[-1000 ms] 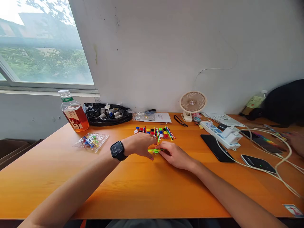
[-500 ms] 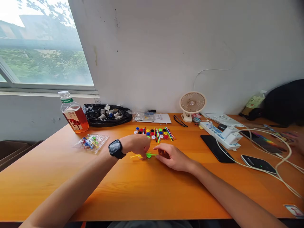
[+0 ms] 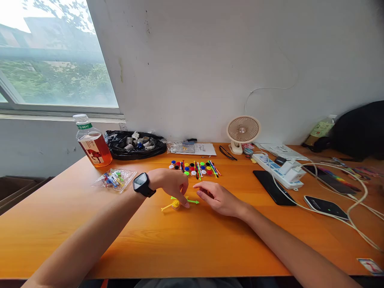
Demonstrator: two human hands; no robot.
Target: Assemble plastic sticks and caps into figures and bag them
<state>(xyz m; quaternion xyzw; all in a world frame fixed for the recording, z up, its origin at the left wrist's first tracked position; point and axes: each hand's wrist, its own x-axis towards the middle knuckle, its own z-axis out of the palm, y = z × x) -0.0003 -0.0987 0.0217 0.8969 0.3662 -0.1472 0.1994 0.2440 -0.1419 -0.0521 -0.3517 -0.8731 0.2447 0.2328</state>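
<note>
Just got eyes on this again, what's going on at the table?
The person's left hand reaches down to a yellow arrow piece and a green arrow piece; whether it grips either is hidden. The right hand is beside the green one, fingers parted, with nothing visible in its grasp. Behind them lie coloured discs and arrow sticks.

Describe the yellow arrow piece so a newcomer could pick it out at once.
On the wooden table, find the left hand, with a black watch at its wrist. Just below that hand in the picture lies the yellow arrow piece, one thin end pointing left. Its yellow colour sets it apart from the partly hidden green arrow beside it.
</note>
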